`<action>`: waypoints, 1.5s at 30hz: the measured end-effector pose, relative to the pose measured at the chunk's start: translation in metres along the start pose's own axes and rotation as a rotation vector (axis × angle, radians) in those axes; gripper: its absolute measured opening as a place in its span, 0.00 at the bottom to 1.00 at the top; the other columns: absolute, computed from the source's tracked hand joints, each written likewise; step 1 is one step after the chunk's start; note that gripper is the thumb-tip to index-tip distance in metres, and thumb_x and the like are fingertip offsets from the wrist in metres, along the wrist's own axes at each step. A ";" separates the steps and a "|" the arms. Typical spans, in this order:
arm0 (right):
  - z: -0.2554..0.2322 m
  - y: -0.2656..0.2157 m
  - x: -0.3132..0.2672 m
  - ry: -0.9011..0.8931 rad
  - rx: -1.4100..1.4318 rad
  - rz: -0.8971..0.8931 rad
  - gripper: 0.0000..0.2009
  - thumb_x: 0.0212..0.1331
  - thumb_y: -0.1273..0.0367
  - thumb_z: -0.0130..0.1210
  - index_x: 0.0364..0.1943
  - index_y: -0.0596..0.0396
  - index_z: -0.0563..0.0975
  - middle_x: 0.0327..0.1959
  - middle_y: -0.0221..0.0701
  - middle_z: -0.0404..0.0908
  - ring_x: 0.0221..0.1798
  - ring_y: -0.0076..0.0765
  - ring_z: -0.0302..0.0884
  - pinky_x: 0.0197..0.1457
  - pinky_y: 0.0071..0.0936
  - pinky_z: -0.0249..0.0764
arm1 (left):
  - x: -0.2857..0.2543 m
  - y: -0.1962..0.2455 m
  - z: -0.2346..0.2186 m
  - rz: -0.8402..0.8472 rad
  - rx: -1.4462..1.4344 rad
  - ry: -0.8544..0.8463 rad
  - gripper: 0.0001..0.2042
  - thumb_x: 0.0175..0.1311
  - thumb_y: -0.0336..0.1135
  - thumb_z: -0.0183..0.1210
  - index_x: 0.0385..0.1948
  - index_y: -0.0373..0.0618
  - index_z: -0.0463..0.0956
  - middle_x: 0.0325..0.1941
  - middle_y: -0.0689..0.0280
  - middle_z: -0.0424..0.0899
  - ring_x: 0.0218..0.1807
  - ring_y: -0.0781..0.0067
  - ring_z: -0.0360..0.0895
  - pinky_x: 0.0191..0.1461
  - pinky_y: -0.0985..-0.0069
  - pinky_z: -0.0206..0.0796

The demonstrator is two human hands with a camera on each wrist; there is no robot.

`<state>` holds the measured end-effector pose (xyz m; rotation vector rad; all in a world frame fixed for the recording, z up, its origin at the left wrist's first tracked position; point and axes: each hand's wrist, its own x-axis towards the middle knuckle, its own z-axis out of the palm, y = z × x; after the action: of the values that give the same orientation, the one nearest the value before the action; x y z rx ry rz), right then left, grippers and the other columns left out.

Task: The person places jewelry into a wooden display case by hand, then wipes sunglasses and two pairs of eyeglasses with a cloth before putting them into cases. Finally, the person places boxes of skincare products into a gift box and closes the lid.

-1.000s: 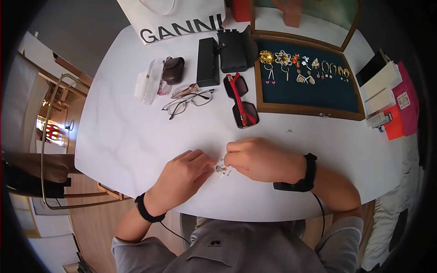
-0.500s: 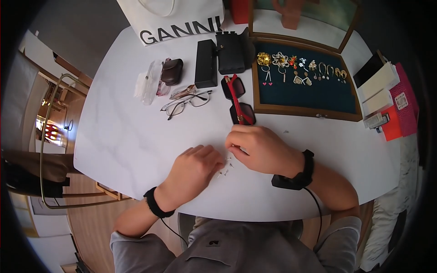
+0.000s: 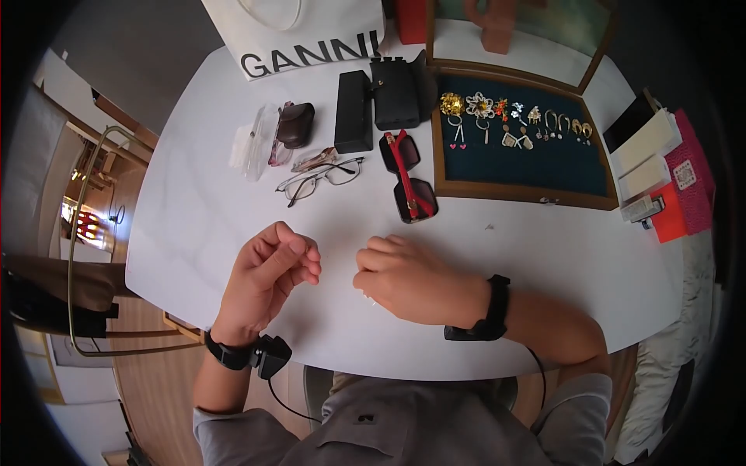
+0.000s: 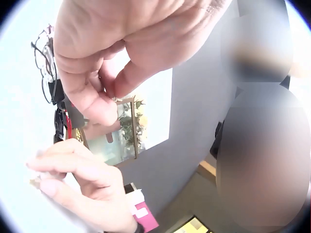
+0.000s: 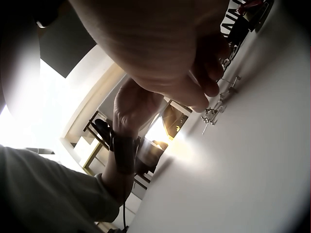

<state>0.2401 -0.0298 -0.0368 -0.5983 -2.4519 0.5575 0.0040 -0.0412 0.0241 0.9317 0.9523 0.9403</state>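
Observation:
My left hand [image 3: 268,272] is raised over the table on the left, palm turned inward, thumb and index tips close together; whether a tiny thing sits between them I cannot tell. Low over the table, my right hand [image 3: 408,279] has its fingers curled down at small silvery stud earrings [image 5: 210,115]. In the left wrist view, the right thumb and index finger [image 4: 65,162] come together round a tiny earring [image 4: 35,183]. More thin metal pieces [image 5: 233,85] lie on the white top beside these fingertips. From the head, the right hand hides most of them.
A wooden display case [image 3: 528,196] with its lid up holds rows of earrings on dark cloth. Red-armed sunglasses [image 3: 408,179], wire glasses [image 3: 318,180], a brown case [image 3: 295,124], black cases [image 3: 353,113] and a white bag [image 3: 311,39] stand behind. One tiny piece [image 3: 489,227] lies apart.
My left hand has left the small earrings, moved left and turned its palm inward. My right hand went up, then came back down and left over the earrings.

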 end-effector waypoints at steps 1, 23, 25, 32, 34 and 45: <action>0.000 0.000 0.000 -0.023 -0.028 -0.011 0.01 0.50 0.74 0.58 0.25 0.54 0.77 0.33 0.30 0.74 0.45 0.38 0.73 0.50 0.34 0.70 | 0.001 -0.003 -0.001 -0.012 -0.043 0.017 0.05 0.74 0.29 0.53 0.35 0.43 0.72 0.38 0.61 0.82 0.36 0.74 0.80 0.41 0.79 0.74; 0.006 -0.003 0.002 -0.078 -0.187 -0.029 0.05 0.53 0.74 0.55 0.22 0.54 0.73 0.31 0.30 0.71 0.40 0.33 0.70 0.47 0.30 0.67 | 0.028 -0.009 -0.004 -0.043 -0.057 -0.013 0.06 0.74 0.28 0.54 0.44 0.39 0.78 0.36 0.66 0.82 0.37 0.77 0.80 0.42 0.80 0.74; 0.005 -0.002 0.003 -0.068 -0.179 -0.026 0.06 0.53 0.74 0.56 0.21 0.55 0.73 0.31 0.30 0.71 0.40 0.33 0.70 0.46 0.30 0.66 | 0.035 -0.007 0.000 -0.049 -0.060 -0.010 0.06 0.74 0.29 0.54 0.44 0.39 0.78 0.36 0.66 0.82 0.37 0.77 0.79 0.42 0.80 0.74; -0.009 0.007 0.004 -0.015 -0.035 0.006 0.05 0.53 0.75 0.60 0.28 0.57 0.74 0.33 0.33 0.73 0.43 0.39 0.73 0.50 0.35 0.69 | 0.067 0.008 0.023 0.017 -0.082 -0.060 0.04 0.72 0.31 0.56 0.41 0.43 0.77 0.36 0.67 0.80 0.38 0.78 0.78 0.44 0.81 0.73; -0.014 0.010 0.003 -0.019 -0.007 0.025 0.05 0.53 0.76 0.60 0.29 0.57 0.74 0.34 0.34 0.74 0.43 0.40 0.74 0.50 0.36 0.70 | 0.079 0.015 0.035 0.044 -0.105 -0.092 0.03 0.72 0.30 0.56 0.41 0.43 0.77 0.37 0.68 0.80 0.38 0.78 0.78 0.44 0.81 0.73; -0.146 0.071 -0.024 0.413 0.451 0.554 0.02 0.63 0.76 0.58 0.36 0.62 0.79 0.30 0.28 0.83 0.32 0.20 0.78 0.36 0.20 0.75 | 0.159 0.065 0.093 0.155 -0.207 -0.470 0.10 0.71 0.27 0.58 0.50 0.38 0.80 0.43 0.66 0.84 0.42 0.78 0.81 0.48 0.81 0.75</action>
<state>0.3657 0.0529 0.0293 -1.0761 -1.6863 1.0470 0.1216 0.1068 0.0742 1.0000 0.3819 0.8769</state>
